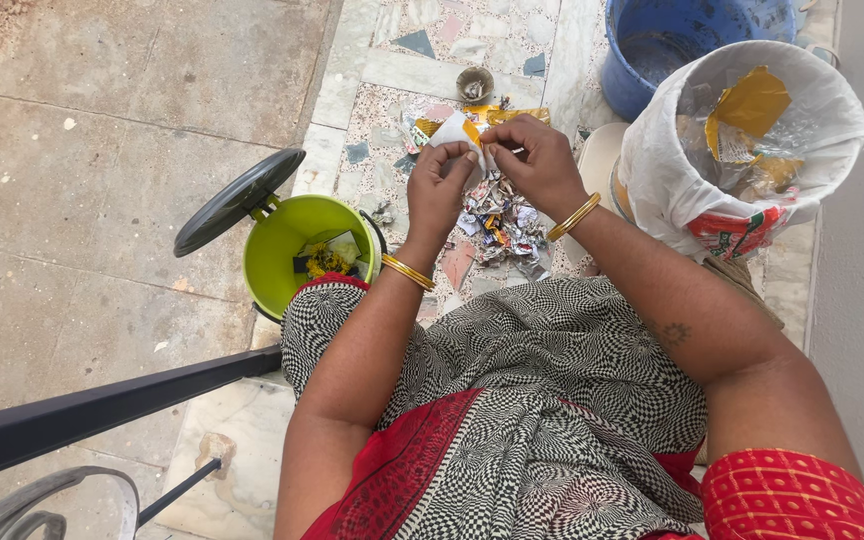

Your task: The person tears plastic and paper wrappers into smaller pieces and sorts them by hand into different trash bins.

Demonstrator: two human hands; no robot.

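Both hands meet over the floor: the left hand (439, 183) and the right hand (535, 158) each pinch an edge of a small white-and-yellow scrap of wrapper (458, 131), fingers closed on it, thumbs on top. Directly beneath lies a heap of torn, many-coloured wrapper pieces (500, 222) on the speckled stone floor (392, 60). A lime-green plastic pedal bin (284, 258) with its dark lid raised stands just beside the left forearm, and a white plastic bag of foil packets (682, 170) stands to the right, in front of a blue plastic bucket (642, 50). Judging by the grip and the heap, the scrap is being torn apart; the next move seems to call for pulling the two pinches away from each other.
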